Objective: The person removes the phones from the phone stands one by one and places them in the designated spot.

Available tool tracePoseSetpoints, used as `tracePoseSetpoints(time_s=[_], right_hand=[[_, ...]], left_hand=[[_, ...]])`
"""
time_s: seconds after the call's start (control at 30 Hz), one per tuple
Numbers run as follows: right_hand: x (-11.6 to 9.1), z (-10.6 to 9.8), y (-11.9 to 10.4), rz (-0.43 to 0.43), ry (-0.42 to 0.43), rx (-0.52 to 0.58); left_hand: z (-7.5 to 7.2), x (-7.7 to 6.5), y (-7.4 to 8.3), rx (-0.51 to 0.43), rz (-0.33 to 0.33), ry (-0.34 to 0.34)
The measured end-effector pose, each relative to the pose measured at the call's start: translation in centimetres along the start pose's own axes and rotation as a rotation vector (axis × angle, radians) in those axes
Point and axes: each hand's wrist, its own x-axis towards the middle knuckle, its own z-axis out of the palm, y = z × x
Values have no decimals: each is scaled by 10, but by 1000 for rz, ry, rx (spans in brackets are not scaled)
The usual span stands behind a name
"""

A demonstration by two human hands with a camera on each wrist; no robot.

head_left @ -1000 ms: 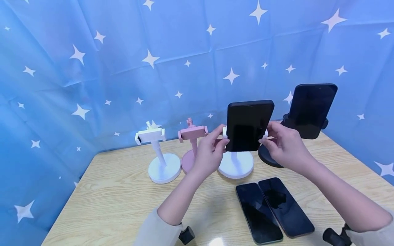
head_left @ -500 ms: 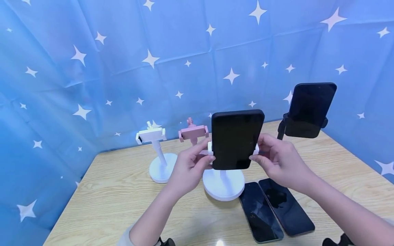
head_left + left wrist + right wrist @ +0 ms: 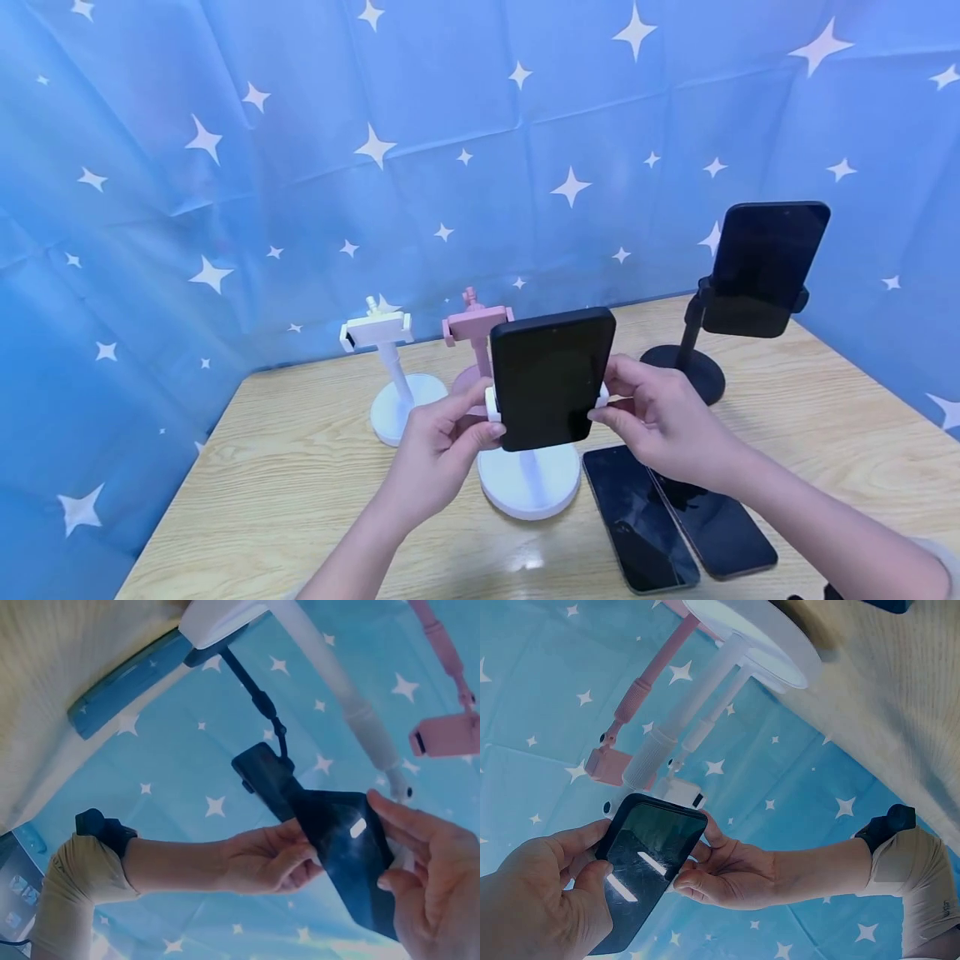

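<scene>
A black smartphone (image 3: 553, 383) sits upright, leaning slightly, in the clamp of a white phone stand (image 3: 529, 492). My left hand (image 3: 435, 454) grips the white clamp arm at the phone's left edge, thumb toward the screen side. On the opposite edge, my right hand (image 3: 663, 421) pinches the other clamp arm between thumb and fingers. Both wrist views show the phone (image 3: 649, 862) between the two hands, its screen reflecting light. The stand's round base is on the table, just left of two dark phones lying flat. The phone hides the clamp's middle and the upper pole.
Behind to the left stand another white phone stand (image 3: 390, 367) and a pink phone stand (image 3: 477, 325), both without phones. At right, a black phone stand (image 3: 686, 362) bears a phone (image 3: 768, 267). Two phones lie side by side, a left one (image 3: 637, 521) and a right one (image 3: 720, 529).
Both hands have brought the white stand with its phone nearer to me and to the left. Its base now stands in front of the pink stand, beside the flat phones.
</scene>
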Motion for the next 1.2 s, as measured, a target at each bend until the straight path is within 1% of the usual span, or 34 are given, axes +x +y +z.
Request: tracePoseSetpoints(time_s=[0.13, 0.33, 0.47, 0.6, 0.67, 0.77, 0.9, 0.97, 1.0, 1.07, 1.13, 1.2], right_hand=[[-2, 4, 3, -2, -10, 38], [-7, 6, 3, -1, -28, 86], [-10, 5, 3, 21, -45, 102], [-11, 4, 2, 22, -57, 107], [-11, 4, 1, 28, -58, 99], [-13, 3, 0, 25, -52, 59], [-14, 0, -1, -2, -37, -59], [-13, -1, -2, -9, -12, -106], [-14, -1, 0, -6, 6, -110], [-10, -2, -7, -38, 57, -21], [-14, 4, 21, -97, 127, 35], [-18, 15, 55, -197, 207, 57]], left_hand=[[0, -5, -5, 10, 11, -4], [-1, -10, -8, 40, 72, -21], [0, -11, -8, 44, 89, -27], [-1, -11, -10, 39, 102, -39], [-2, -10, -11, 36, 108, -53], [-5, -8, -10, 38, 111, -83], [-8, -1, -8, 78, 152, -119], [-11, 3, -7, 138, 175, -127], [-12, 5, -7, 163, 187, -137], [-15, 10, -8, 201, 199, -181], [-19, 15, -10, 253, 219, -243], [-20, 21, -13, 262, 257, -323]])
